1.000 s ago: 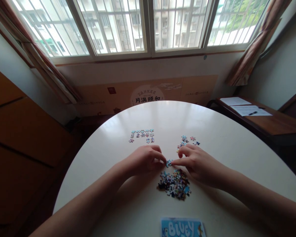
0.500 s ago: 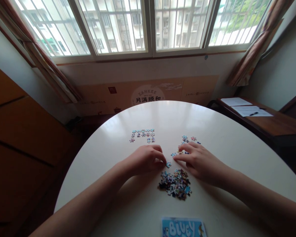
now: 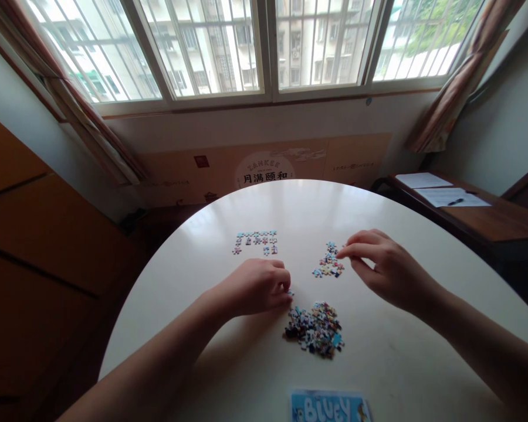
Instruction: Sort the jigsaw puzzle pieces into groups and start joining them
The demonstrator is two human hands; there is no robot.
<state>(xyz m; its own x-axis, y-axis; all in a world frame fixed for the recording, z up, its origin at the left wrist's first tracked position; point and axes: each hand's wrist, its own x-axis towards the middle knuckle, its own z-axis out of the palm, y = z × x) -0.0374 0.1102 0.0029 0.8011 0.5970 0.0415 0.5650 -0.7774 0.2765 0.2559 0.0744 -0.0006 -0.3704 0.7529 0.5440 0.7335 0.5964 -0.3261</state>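
The left hand (image 3: 259,287) curls narrowly at a small light-blue jigsaw piece (image 3: 291,293), eleven o'clock from the multicoloured jigsaw heap (image 3: 315,329); the right hand (image 3: 381,264), fingers narrowed, meets the loose jigsaw cluster (image 3: 329,261) at two o'clock; both grips unclear.

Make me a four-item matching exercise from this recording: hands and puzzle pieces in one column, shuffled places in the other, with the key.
1. Left hand
2. Right hand
3. Heap of puzzle pieces
4. Rows of puzzle pieces

A. Fingertips at the loose cluster of pieces
B. Directly beyond the left hand, on the far part of the table
C. Fingertips at a single piece
D. Of the four, nearest the blue BLUEY item

Pairs: 1-C, 2-A, 3-D, 4-B
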